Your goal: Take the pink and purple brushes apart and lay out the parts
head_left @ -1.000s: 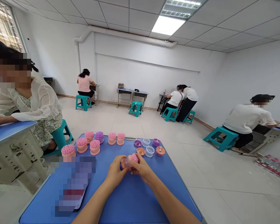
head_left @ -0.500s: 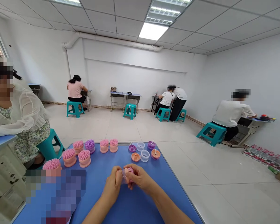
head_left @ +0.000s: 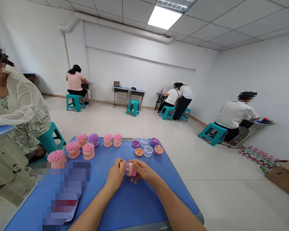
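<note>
Over the middle of the blue table point(head_left: 144, 205), my left hand point(head_left: 116, 175) grips the clear end of a pink brush point(head_left: 131, 169). My right hand point(head_left: 144, 172) closes round its bristled side, so the brush lies sideways between both hands. Several pink bristle brushes point(head_left: 88, 151) and a purple one point(head_left: 93, 139) stand at the table's back left. At the back right lie a purple cap point(head_left: 135, 143), an orange cap point(head_left: 138, 152), two clear rings point(head_left: 148, 151), a purple bristle head point(head_left: 154, 141) and an orange-backed head point(head_left: 158, 149).
A phone-like object point(head_left: 71, 192), partly pixelated, lies on the table's left side. A person in a sheer white top point(head_left: 26, 96) sits close by at the left. Other people sit or stand at desks farther off. Bottle packs point(head_left: 260, 158) and a cardboard box point(head_left: 284, 179) are on the right floor.
The view has tilted down and shifted slightly, showing more of the table's front edge. The brush has turned a little in my hands, and both hands still hold it.
</note>
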